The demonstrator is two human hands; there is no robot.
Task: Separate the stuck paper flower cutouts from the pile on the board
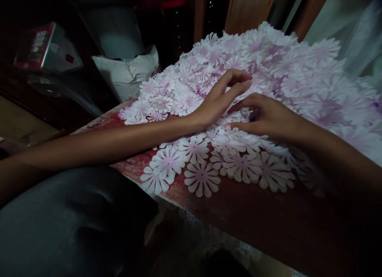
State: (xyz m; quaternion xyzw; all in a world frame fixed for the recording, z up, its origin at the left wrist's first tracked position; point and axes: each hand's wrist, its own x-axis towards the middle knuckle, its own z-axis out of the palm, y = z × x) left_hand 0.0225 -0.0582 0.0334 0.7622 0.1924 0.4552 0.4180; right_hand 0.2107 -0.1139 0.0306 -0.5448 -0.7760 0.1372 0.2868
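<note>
A large heap of white fabric-like flower cutouts (238,62) with pale purple centres covers much of the red tabletop. My left hand (222,96) is over the heap's near side, its fingers loosely bent and apart, with no flower visibly gripped. Close beside it, my right hand (261,114) reaches in from the right. Its thumb and fingers are spread around some petals on the pile without visibly closing on them. Below the hands, several single flower cutouts (202,178) lie flat near the table edge, some overlapping.
The worn red table (179,197) has its near edge by my dark-clothed leg (74,221). A white sack (128,72) stands behind the table at the left. Farther left is a red and silver box (47,50). Wooden furniture (249,10) rises behind the heap.
</note>
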